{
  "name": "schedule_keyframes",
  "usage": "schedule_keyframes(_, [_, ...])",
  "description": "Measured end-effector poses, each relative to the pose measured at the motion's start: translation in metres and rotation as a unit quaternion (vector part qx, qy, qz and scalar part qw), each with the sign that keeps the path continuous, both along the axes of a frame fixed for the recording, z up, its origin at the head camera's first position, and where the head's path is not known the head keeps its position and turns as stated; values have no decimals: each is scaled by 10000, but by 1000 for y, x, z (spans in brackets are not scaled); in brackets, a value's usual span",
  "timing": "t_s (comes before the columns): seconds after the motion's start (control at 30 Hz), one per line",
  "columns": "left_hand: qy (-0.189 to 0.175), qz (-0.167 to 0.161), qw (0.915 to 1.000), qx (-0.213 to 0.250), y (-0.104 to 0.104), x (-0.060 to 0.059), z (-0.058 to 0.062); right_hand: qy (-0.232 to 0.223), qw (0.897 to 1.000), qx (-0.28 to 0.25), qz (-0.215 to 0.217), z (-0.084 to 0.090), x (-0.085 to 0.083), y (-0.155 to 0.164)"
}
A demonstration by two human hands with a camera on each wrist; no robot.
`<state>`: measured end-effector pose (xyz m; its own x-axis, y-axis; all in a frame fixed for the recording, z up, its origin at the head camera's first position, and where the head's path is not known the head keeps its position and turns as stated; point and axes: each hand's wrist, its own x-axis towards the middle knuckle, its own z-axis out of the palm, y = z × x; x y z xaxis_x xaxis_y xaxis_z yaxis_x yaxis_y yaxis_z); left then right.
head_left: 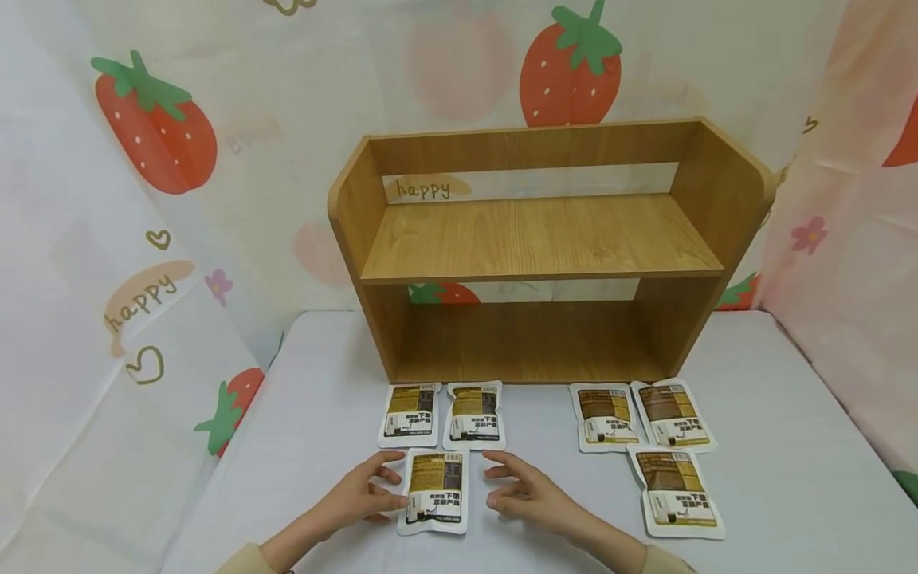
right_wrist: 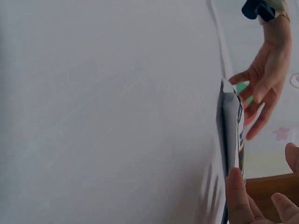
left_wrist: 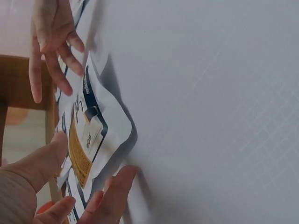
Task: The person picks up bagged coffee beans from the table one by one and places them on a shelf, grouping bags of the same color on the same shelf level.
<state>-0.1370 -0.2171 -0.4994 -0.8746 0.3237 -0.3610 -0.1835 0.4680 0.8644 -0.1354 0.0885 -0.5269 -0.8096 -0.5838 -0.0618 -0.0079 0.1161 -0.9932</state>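
A white-edged flat pouch with a brown and yellow label lies on the table between both hands. My left hand is at its left edge with fingers spread and loosely bent; whether the thumb touches it I cannot tell. To the pouch's right, my right hand is held apart from it, fingers loose and nothing in them. In the left wrist view the pouch lies between the two hands. Seen nearly edge-on in the right wrist view, the pouch is beside the right fingers.
Behind the front pouch lie two similar pouches, a left one and a right one. Three browner pouches form a group on the right. A two-tier wooden shelf stands at the back of the white table, before a strawberry-print cloth.
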Motion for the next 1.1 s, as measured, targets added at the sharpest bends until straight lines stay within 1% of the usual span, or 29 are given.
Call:
schedule_keyframes(0.17, [-44,76,9998,199,2,0,-1,107,9999,24,-99,-4,1,-11])
schedule_keyframes(0.3, [-65,76,9993,367,3,0,-3,102,9998,44,-168,-7,2,-19])
schedule_keyframes(0.47, [-147,54,9985,529,4,-1,-5,221,9994,143,-213,-9,1,-27])
schedule_keyframes(0.63, [-53,11,9979,646,5,-1,-7,272,9993,23,-254,-9,2,-33])
schedule_keyframes(0.8, [-6,104,9969,782,7,0,-10,405,9982,70,-433,-11,5,-38])
schedule_keyframes(0.93, [-63,176,9964,830,9,3,-13,331,9981,73,-520,-15,7,-41])
schedule_keyframes(1.1, [-88,156,9967,794,11,8,-14,59,9980,162,-605,-18,12,-41])
